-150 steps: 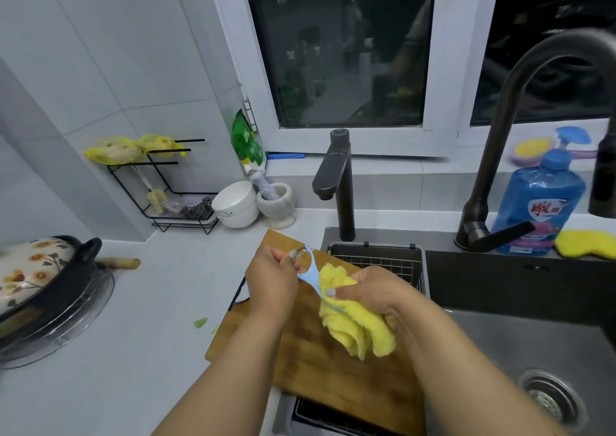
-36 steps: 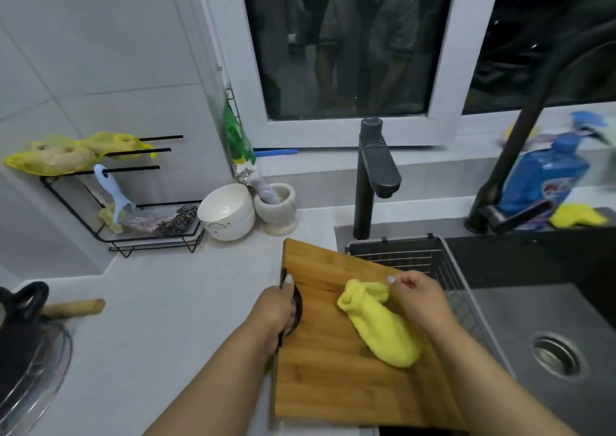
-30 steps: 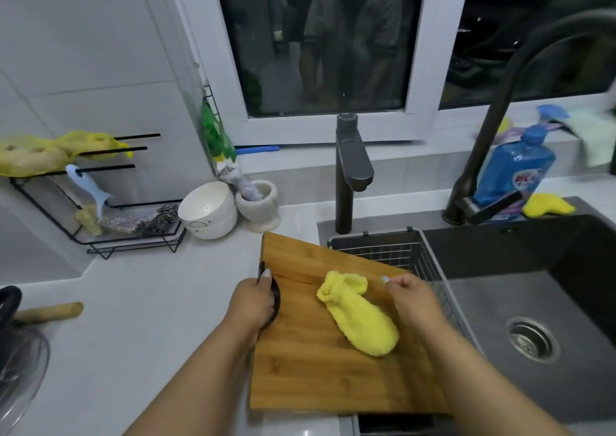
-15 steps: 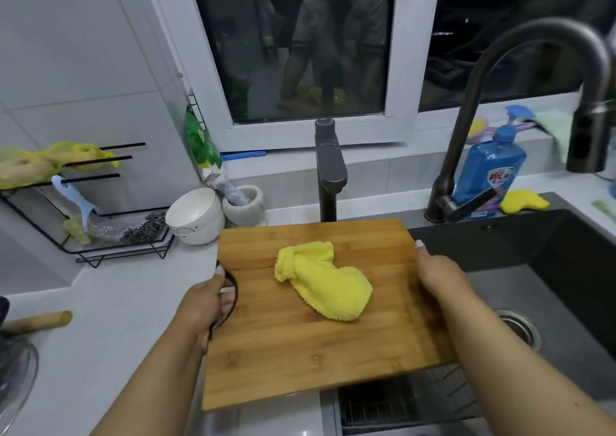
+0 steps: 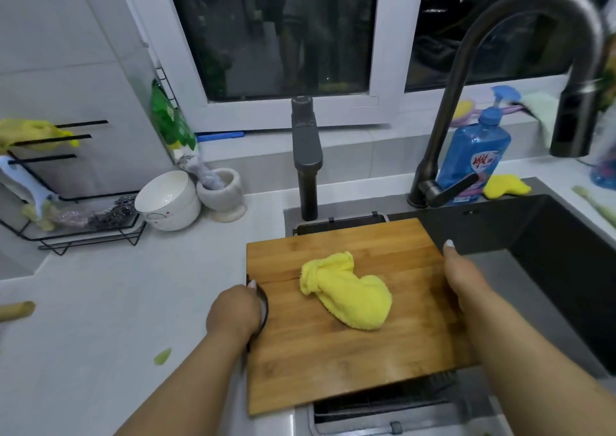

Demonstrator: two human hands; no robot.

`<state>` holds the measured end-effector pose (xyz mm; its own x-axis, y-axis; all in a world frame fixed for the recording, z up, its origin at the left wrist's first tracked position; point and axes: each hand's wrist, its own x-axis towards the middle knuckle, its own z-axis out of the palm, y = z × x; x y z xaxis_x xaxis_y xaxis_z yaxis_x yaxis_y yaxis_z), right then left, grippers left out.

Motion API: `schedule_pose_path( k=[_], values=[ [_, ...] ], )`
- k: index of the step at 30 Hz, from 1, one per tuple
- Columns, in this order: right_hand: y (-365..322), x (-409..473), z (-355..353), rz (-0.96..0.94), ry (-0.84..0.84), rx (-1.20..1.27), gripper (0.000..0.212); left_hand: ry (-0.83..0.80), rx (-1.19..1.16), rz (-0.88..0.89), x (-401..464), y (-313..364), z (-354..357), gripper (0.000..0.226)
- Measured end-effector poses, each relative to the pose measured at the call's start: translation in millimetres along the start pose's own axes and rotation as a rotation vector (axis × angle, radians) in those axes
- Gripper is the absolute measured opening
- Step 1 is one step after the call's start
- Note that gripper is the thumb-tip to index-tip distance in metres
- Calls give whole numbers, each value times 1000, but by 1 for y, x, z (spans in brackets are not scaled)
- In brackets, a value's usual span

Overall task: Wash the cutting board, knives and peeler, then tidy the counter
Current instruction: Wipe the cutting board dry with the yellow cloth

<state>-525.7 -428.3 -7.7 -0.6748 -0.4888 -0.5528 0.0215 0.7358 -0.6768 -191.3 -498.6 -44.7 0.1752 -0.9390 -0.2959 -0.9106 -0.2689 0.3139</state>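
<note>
Clearly the washing is midway at best. Nearest, the left hand (image 5: 235, 312) curls its fingers round the dark handle at the left edge of the cutting board (image 5: 336, 345), while the right hand (image 5: 465, 279) grips the opposite edge, thumb on top, the other fingers hidden below. Between the two sets of fingers a yellow cloth (image 5: 346, 290) lies on the board, which sits over a drain basket (image 5: 383, 402) beside the sink (image 5: 550, 262). Beyond the left fingers, the peeler (image 5: 25, 184) hangs on the wire rack (image 5: 76, 232), probably finished. No knives show, and a green scrap (image 5: 162, 356) lies on the counter (image 5: 116, 302), so tidying remains.
</note>
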Motion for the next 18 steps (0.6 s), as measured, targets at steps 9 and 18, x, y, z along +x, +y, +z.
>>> schedule_pose_path(
  k=[9, 18],
  values=[
    [3, -9, 13, -212, 205, -516, 74, 99, 204, 14, -6, 1, 8, 45],
    [9, -74, 96, -959, -67, -845, 47, 367, 17, 319, -22, 0, 35, 36]
  ],
)
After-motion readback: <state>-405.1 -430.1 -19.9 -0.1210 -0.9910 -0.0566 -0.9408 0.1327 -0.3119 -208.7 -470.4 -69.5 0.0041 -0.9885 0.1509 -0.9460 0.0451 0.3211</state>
